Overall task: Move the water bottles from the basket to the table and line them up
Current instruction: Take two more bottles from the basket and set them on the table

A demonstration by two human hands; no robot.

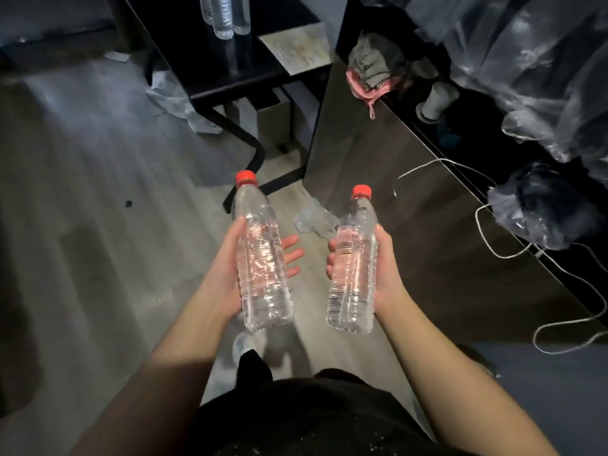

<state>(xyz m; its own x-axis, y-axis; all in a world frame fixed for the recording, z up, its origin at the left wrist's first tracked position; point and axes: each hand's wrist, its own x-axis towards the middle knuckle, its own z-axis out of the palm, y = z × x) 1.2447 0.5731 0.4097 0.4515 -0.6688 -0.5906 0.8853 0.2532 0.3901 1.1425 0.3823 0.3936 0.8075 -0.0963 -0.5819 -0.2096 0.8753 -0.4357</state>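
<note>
While the left hand [227,271] is wrapping the first bottle [263,258] and the right hand [386,278] is clasping the second bottle [353,268] over the floor [98,192], both are seeming full, heavy, slippery; their ribbed middles are offering grip

Centre frame, the left grip [227,278] holds a clear plastic water bottle with a red cap [263,258], cap pointing to twelve. Toward three, apart from it, the right grip [386,274] holds a second clear red-capped bottle [353,268] the same way. At twelve, more clear bottles [225,14] stand on a black table [197,60]. A white cable [493,251] trails at three.
</note>
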